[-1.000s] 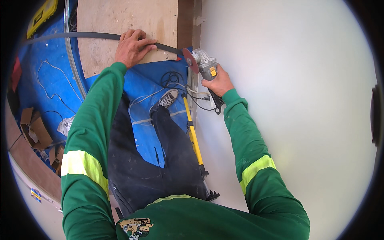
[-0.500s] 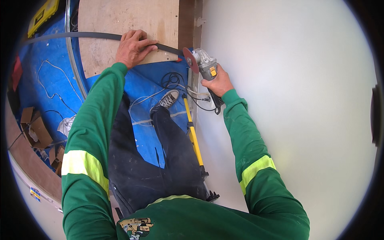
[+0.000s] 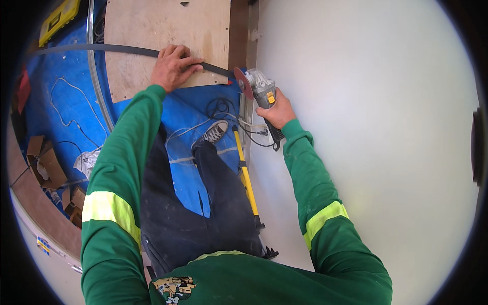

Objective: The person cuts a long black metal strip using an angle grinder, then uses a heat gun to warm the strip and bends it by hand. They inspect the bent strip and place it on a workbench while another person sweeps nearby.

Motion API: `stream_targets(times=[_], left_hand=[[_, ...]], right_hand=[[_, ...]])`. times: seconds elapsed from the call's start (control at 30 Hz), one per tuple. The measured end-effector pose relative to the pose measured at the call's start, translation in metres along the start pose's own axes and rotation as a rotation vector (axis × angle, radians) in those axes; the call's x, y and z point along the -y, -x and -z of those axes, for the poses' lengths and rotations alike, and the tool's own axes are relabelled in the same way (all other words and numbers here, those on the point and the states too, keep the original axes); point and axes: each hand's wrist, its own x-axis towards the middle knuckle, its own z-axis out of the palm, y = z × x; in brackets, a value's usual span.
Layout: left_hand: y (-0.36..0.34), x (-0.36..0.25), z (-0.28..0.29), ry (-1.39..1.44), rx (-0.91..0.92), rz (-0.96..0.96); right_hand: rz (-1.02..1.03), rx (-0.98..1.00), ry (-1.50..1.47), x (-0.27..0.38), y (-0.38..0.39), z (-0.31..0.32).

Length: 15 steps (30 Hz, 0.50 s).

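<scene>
My left hand point(image 3: 175, 67) presses and grips a long, thin dark grey strip point(image 3: 124, 49) over a plywood board, thumb and fingers closed around it. In my right hand point(image 3: 278, 109) is an angle grinder point(image 3: 263, 87) with a grey metal head, a yellow switch and a black rear end. Its reddish-brown disc point(image 3: 243, 83) stands at the strip's right end; whether the two touch I cannot tell. The strip bends away to the far left. A small red tip point(image 3: 230, 82) shows beneath it at the board's corner.
The plywood board point(image 3: 152, 23) lies ahead, beside a white wall point(image 3: 366, 101) on the right. Blue sheeting point(image 3: 76, 66) covers the floor, with loose cables point(image 3: 219, 107) near my shoe. A yellow pole point(image 3: 247, 185) leans by my leg. Open cardboard boxes point(image 3: 48, 165) stand left, a yellow case point(image 3: 58, 21) far left.
The whole scene sits slightly lower and further right in the picture. Both hands keep their holds, and the grinder's disc remains by the strip's end.
</scene>
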Motion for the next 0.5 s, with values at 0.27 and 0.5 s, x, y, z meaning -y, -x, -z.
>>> stream_targets(times=[0.27,0.5], left_hand=[[0.0000,-0.0014,0.0005,-0.008,0.003,0.012],[0.0000,-0.0051,0.0035,-0.015,0.030,0.038]], right_hand=[[-0.052,0.023,0.002,-0.0007,0.0009,-0.0020],[-0.069,0.013,0.024,0.0062,0.0030,0.0000]])
